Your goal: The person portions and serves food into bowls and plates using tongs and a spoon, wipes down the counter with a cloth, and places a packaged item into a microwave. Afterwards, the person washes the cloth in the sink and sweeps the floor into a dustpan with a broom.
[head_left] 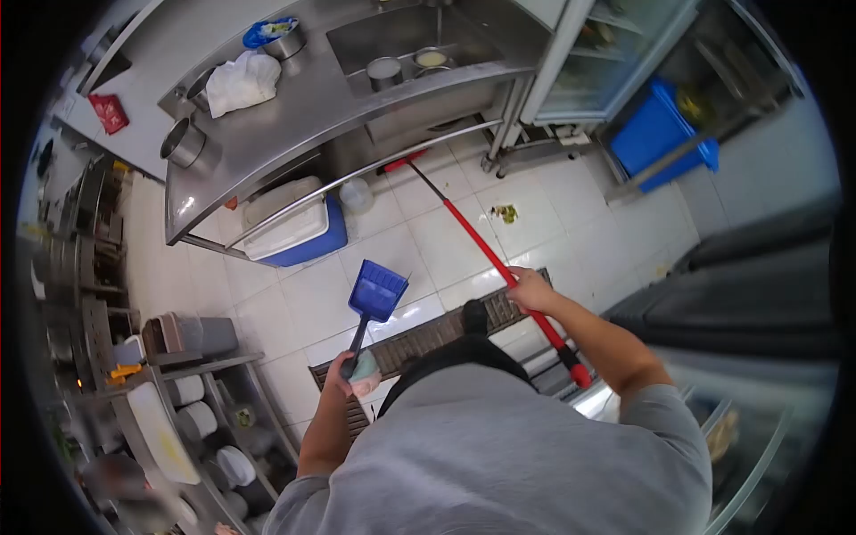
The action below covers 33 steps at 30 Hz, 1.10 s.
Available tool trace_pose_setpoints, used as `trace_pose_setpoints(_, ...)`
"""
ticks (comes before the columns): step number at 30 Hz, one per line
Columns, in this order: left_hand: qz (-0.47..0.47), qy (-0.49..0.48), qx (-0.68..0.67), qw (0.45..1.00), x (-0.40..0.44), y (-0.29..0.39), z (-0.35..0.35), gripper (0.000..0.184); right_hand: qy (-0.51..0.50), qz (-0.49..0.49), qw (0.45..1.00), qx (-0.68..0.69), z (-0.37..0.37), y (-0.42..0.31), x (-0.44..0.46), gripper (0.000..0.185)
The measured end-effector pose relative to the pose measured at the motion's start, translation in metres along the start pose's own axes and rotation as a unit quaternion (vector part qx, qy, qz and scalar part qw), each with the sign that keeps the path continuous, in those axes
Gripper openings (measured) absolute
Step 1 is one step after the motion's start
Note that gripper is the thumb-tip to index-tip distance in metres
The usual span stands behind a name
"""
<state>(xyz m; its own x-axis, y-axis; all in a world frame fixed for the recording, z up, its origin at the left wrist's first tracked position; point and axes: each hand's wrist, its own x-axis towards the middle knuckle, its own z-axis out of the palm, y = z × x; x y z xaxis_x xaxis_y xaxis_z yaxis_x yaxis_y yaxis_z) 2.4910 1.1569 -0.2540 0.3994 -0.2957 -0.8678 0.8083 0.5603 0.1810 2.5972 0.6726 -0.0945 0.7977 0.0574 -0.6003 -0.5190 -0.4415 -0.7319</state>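
Observation:
My left hand (339, 373) is closed around the dark handle of a blue dustpan (378, 290), whose pan hangs above the tiled floor. In my right hand (530, 291) is the red pole of a broom (481, 242), gripped partway along. The broom's red head (403, 161) reaches the floor under the front rail of the steel sink counter. A small pile of greenish-brown scraps (505, 213) lies on the tiles to the right of the pole.
A blue cooler box (332, 234) with a white lid and a translucent tub (357, 195) stand below the steel counter (294, 143). A blue bin (651, 134) is at the right, beside a glass-door fridge (571, 76). A drain grate (419, 334) crosses the floor at my feet. Shelves (209, 367) stand left.

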Motion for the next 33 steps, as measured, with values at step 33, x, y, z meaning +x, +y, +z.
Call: trace_pose_setpoints(33, 0.058, 0.013, -0.049, 0.997, 0.013, -0.05, 0.218, 0.037, -0.002, 0.165, 0.986, 0.033, -0.139, 0.046, 0.033, 0.055)
